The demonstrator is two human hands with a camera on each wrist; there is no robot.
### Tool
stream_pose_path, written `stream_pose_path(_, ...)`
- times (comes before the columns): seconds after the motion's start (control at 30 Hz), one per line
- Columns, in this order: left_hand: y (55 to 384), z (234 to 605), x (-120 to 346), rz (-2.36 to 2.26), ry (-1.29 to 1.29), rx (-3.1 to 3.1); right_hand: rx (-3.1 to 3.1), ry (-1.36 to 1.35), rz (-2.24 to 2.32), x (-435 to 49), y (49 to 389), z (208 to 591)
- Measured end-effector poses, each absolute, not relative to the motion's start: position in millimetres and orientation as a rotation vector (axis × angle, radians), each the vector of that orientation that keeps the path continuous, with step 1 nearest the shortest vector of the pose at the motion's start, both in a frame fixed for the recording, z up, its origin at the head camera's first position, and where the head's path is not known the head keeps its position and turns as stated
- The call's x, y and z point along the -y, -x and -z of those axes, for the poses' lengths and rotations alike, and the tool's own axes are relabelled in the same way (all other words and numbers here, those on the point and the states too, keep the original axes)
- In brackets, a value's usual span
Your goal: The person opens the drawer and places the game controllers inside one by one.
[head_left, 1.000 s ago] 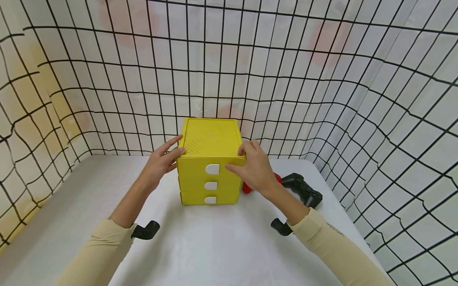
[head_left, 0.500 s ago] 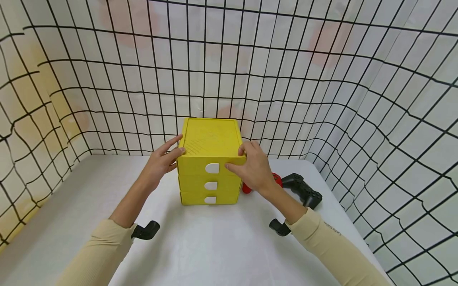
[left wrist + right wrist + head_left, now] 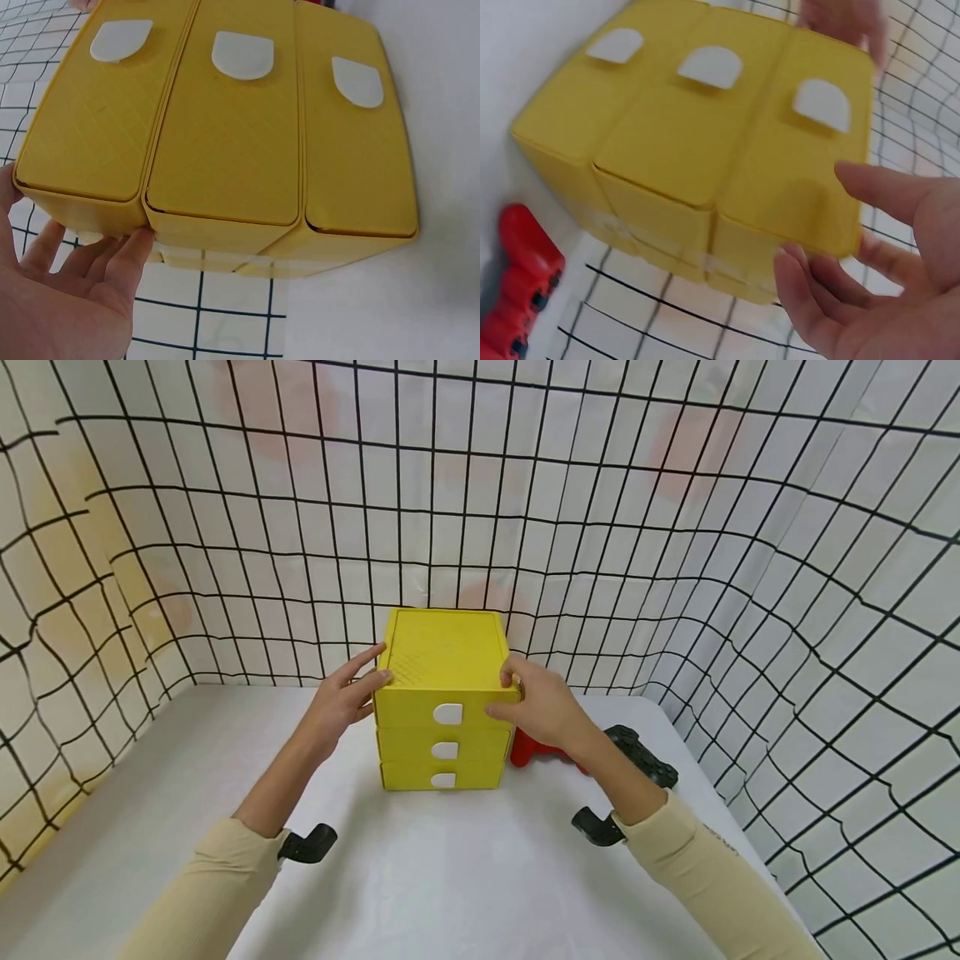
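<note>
A yellow drawer box (image 3: 446, 647) with three stacked drawers and white half-round tabs stands on the table. My left hand (image 3: 343, 702) holds its upper left front corner, thumb on the top edge and fingers along the side. In the left wrist view those fingers (image 3: 131, 259) lie against the side of the top drawer (image 3: 94, 112). At the upper right front corner is my right hand (image 3: 543, 702), index finger bent at the top edge and thumb (image 3: 870, 184) over the front of the top drawer. All drawers are pushed in.
A red game controller (image 3: 534, 748) lies right beside the box, partly behind my right forearm. Beyond it rests a black game controller (image 3: 643, 760). Black wire mesh (image 3: 465, 518) encloses the back and sides of the white table (image 3: 450, 877).
My right hand has shifted slightly right, its thumb sliding outward along the box front. More of the red controller's near side shows. The left hand keeps its place on the box.
</note>
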State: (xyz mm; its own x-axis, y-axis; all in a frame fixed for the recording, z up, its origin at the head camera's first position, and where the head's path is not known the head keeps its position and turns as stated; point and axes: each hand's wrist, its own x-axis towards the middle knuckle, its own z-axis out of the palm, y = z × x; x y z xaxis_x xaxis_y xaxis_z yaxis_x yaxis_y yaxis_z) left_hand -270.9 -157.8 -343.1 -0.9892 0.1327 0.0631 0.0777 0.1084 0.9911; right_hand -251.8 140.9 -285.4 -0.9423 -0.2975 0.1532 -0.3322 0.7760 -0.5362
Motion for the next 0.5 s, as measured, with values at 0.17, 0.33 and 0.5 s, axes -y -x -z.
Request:
stream_pose_path(0.17,270.3,344.2,158.9,-2.062,-0.221,-2.31,3.048,-0.444,-0.894,-148.2,245.7,271.3)
stream_pose_path(0.33,270.5,343.8,158.3,-2.053,-0.215,-2.313,3.057,-0.465,-0.851,-149.9,238.4,268.1)
stream_pose_path(0.5,271.3,343.8,158.1,-2.052,-0.208,-2.311,3.024,-0.451,-0.942,-146.8,231.0,267.3)
